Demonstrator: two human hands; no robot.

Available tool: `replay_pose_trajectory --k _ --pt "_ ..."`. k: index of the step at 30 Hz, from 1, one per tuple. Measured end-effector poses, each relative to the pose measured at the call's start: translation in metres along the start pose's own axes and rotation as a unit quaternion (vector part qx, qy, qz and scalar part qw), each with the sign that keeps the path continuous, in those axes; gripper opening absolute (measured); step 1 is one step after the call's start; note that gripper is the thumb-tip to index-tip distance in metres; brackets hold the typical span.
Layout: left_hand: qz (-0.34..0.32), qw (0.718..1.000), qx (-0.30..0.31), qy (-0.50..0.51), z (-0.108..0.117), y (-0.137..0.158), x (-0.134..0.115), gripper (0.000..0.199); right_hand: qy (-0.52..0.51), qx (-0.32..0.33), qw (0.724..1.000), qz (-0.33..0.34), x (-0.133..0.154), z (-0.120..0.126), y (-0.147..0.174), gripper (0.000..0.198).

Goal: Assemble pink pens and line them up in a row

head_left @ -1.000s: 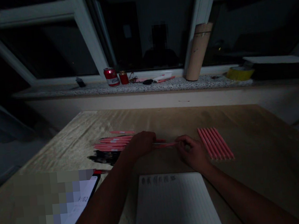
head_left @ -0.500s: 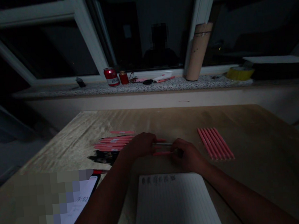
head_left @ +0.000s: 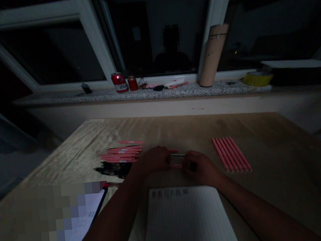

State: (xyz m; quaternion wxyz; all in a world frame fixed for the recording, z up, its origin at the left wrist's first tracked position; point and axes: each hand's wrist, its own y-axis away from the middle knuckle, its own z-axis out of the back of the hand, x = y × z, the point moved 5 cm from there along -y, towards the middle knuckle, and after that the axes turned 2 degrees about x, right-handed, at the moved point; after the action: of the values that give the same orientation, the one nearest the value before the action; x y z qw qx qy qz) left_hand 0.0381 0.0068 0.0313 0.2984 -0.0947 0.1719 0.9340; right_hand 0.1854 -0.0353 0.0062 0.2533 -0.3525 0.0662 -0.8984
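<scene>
At the centre of the frame, the left hand (head_left: 158, 158) and right hand (head_left: 201, 165) each have a closed grip on a slim pale rod (head_left: 177, 155), as far as the dim view shows. At right, a tidy row of pink pens (head_left: 231, 154) looks done on the worktop (head_left: 268, 137); at left, a pink heap (head_left: 122, 153) and black pieces (head_left: 114, 169) lie not yet lined up.

On the desk (head_left: 183, 129), a pen pile (head_left: 124, 154) is lying left of a pen row (head_left: 233, 154), a notebook (head_left: 189, 223) is resting nearer the front between them, and a windowsill (head_left: 186, 91) is running behind.
</scene>
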Motion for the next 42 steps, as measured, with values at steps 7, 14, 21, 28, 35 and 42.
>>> replay_pose_trajectory --k 7,14,21,28,35,42 --pt "-0.018 0.999 -0.023 0.026 0.007 0.001 0.004 0.018 -0.093 -0.072 0.992 -0.045 -0.01 0.004 -0.002 0.005" --pt "0.032 0.984 -0.176 0.007 0.031 0.004 0.026 0.025 -0.228 -0.215 0.931 -0.189 -0.047 0.013 0.001 0.022" --pt "0.064 0.994 -0.084 -0.026 0.013 0.0 0.045 0.043 -0.31 -0.252 0.887 -0.232 -0.056 0.015 0.003 0.03" --pt "0.032 0.998 -0.028 -0.054 0.001 -0.002 0.039 0.042 -0.314 -0.243 0.889 -0.229 -0.055 0.013 0.003 0.029" --pt "0.034 0.998 -0.024 -0.046 0.002 -0.003 0.041 0.043 -0.228 -0.238 0.922 -0.205 -0.05 0.016 0.003 0.025" --pt "0.07 0.993 -0.068 -0.062 0.015 0.006 0.03 0.038 -0.064 -0.136 0.986 -0.074 -0.023 0.01 -0.005 0.013"
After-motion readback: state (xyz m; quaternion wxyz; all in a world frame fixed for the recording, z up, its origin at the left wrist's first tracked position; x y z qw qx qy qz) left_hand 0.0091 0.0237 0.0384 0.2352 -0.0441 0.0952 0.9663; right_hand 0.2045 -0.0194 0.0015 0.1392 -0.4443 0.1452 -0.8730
